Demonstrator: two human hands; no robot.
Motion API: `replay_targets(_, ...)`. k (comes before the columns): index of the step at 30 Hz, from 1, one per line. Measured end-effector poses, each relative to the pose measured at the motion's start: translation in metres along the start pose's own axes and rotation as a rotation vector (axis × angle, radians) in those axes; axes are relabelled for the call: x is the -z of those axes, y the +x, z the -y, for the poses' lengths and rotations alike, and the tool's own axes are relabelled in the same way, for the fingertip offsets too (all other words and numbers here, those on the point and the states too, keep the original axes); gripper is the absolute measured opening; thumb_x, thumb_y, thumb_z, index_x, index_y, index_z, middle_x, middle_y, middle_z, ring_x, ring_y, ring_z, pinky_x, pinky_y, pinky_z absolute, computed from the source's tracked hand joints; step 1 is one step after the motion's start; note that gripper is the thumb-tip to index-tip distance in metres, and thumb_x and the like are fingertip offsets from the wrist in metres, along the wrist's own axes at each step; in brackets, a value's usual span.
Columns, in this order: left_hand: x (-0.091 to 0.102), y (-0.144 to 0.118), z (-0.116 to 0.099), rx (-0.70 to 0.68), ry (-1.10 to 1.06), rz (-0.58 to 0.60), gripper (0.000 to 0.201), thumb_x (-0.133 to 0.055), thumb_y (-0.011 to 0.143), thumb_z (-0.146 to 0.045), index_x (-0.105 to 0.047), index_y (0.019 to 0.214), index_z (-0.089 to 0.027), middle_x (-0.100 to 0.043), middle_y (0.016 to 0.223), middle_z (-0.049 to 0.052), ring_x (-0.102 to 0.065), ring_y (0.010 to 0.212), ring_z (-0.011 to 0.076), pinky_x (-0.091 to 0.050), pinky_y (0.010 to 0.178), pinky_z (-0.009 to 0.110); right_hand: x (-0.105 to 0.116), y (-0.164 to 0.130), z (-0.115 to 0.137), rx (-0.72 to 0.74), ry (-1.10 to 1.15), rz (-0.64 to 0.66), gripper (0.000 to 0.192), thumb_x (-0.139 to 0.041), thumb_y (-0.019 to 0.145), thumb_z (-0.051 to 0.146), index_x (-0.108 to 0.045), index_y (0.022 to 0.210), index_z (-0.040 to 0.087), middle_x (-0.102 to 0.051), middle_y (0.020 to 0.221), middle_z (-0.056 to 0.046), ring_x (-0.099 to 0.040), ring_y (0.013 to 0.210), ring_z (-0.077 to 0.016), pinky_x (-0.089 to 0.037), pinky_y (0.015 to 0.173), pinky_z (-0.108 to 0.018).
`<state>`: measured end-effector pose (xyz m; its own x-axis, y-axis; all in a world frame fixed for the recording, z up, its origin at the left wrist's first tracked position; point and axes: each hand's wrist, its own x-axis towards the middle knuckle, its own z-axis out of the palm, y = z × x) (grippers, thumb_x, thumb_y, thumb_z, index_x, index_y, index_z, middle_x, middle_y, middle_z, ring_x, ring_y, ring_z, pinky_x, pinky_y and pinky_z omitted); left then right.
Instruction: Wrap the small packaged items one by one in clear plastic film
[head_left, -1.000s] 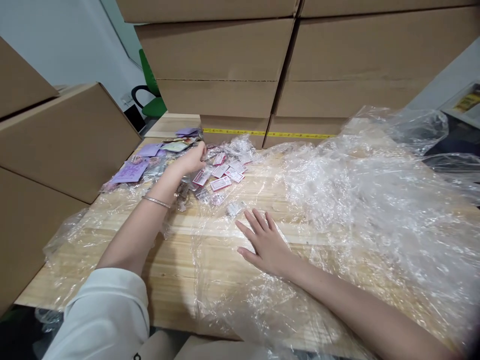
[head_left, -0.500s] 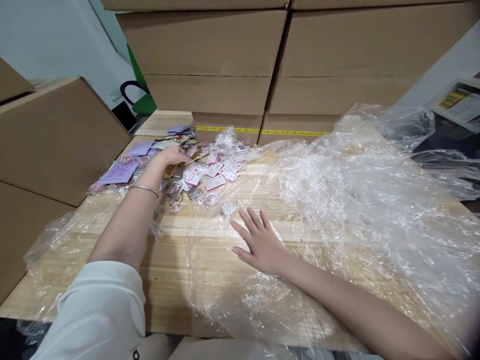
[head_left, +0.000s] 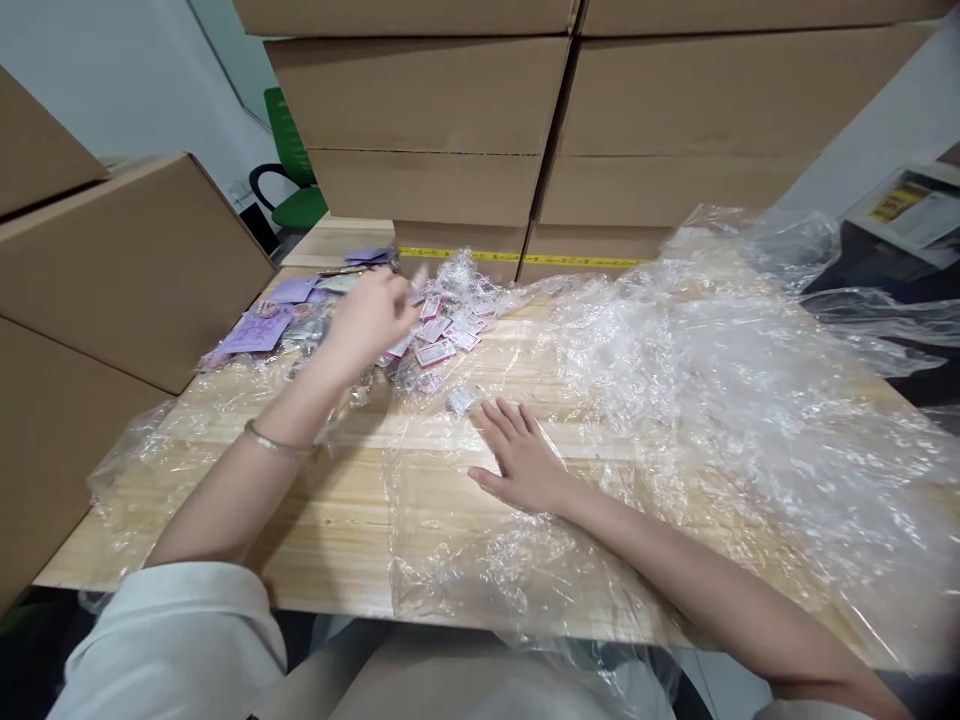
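Note:
My left hand (head_left: 373, 318) hovers over a heap of small packets at the back left of the table. Motion smears its fingers, and whether anything is between them is hidden. Just right of it lie several white cards with red edges (head_left: 436, 352) in clear wrapping. Purple packets (head_left: 259, 328) are spread to its left. My right hand (head_left: 529, 462) rests palm down, fingers spread, on clear plastic film (head_left: 442, 565) over the wood. A small silvery-clear packet (head_left: 463, 399) lies just beyond its fingertips.
Crumpled clear film (head_left: 720, 350) covers the table's right side. Large cardboard boxes (head_left: 427, 100) are stacked behind, with another box (head_left: 135, 270) at the left. Yellow measuring tape (head_left: 577, 261) runs along the back edge. A green chair (head_left: 296, 205) stands behind the table.
My left hand has lifted from the packets and moved right, toward the white cards. My right hand stays flat in about the same place. The view has shifted slightly.

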<state>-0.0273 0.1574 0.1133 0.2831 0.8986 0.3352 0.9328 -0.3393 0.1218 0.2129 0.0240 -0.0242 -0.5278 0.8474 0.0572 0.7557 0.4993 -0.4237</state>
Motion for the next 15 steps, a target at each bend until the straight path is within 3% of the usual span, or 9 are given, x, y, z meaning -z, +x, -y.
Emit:
replay_targets(3, -0.008, -0.053, -0.065, -0.288, -0.052, 0.134, 0.023, -0.047, 0.090, -0.026, -0.066, 0.101, -0.018, -0.062, 0.097, 0.012, -0.055, 0.097, 0.0295, -0.048, 0.082, 0.043, 0.015, -0.001, -0.010, -0.097, 0.280, -0.083, 0.064, -0.034, 0.101, 0.042, -0.017, 0.159, 0.023, -0.041, 0.155, -0.012, -0.043, 0.140, -0.0290, -0.035, 0.113, -0.055)
replay_targets(5, -0.029, -0.086, -0.095, -0.438, -0.080, 0.231, 0.025, -0.049, 0.092, -0.028, -0.066, 0.108, -0.018, -0.064, 0.103, 0.013, -0.055, 0.101, 0.0313, -0.048, 0.082, 0.044, 0.034, -0.008, -0.022, -0.179, 0.431, -0.164, 0.053, -0.024, 0.102, 0.030, -0.029, 0.155, 0.028, -0.055, 0.144, -0.010, -0.059, 0.124, -0.0250, -0.049, 0.101, -0.050)
replay_targets(7, -0.052, -0.110, -0.112, -0.582, -0.142, 0.306, 0.035, -0.049, 0.092, -0.026, -0.059, 0.124, -0.016, -0.063, 0.111, 0.016, -0.055, 0.107, 0.0330, -0.048, 0.084, 0.047, 0.060, -0.021, -0.034, -0.259, 0.520, -0.229, 0.044, -0.028, 0.101, 0.028, -0.048, 0.141, 0.027, -0.063, 0.132, -0.009, -0.064, 0.116, -0.0244, -0.054, 0.095, -0.048)
replay_targets(9, -0.069, -0.124, -0.117, -0.668, -0.234, 0.355, 0.047, -0.053, 0.094, -0.036, -0.050, 0.136, -0.014, -0.060, 0.121, 0.020, -0.054, 0.114, 0.0350, -0.047, 0.091, 0.051, 0.086, -0.039, -0.040, -0.297, 0.478, -0.228, 0.035, -0.037, 0.099, 0.032, -0.058, 0.126, 0.024, -0.067, 0.124, -0.009, -0.064, 0.114, -0.0258, -0.054, 0.094, -0.050)
replay_targets(11, -0.071, -0.129, -0.111, -0.696, -0.327, 0.388, 0.070, -0.059, 0.088, -0.057, -0.043, 0.143, -0.017, -0.053, 0.134, 0.022, -0.047, 0.126, 0.0395, -0.040, 0.102, 0.058, 0.107, -0.063, -0.041, -0.273, 0.332, -0.138, 0.033, -0.043, 0.098, 0.039, -0.063, 0.119, 0.025, -0.068, 0.121, -0.009, -0.065, 0.111, -0.0272, -0.055, 0.092, -0.049)
replay_targets(13, -0.059, -0.130, -0.095, -0.671, -0.399, 0.403, 0.084, -0.062, 0.081, -0.068, -0.037, 0.148, -0.023, -0.042, 0.147, 0.021, -0.034, 0.139, 0.0416, -0.029, 0.112, 0.063, 0.119, -0.092, -0.040, -0.211, 0.166, -0.015, 0.033, -0.044, 0.097, 0.042, -0.064, 0.120, 0.027, -0.066, 0.125, -0.009, -0.066, 0.109, -0.0270, -0.057, 0.088, -0.046)
replay_targets(15, -0.036, -0.134, -0.072, -0.596, -0.442, 0.397, 0.069, -0.056, 0.090, -0.058, -0.034, 0.149, -0.029, -0.036, 0.154, 0.015, -0.028, 0.145, 0.0366, -0.024, 0.117, 0.060, 0.121, -0.123, -0.042, -0.153, 0.017, 0.041, 0.035, -0.041, 0.099, 0.038, -0.061, 0.126, 0.030, -0.062, 0.133, -0.007, -0.065, 0.113, -0.0255, -0.058, 0.087, -0.042)
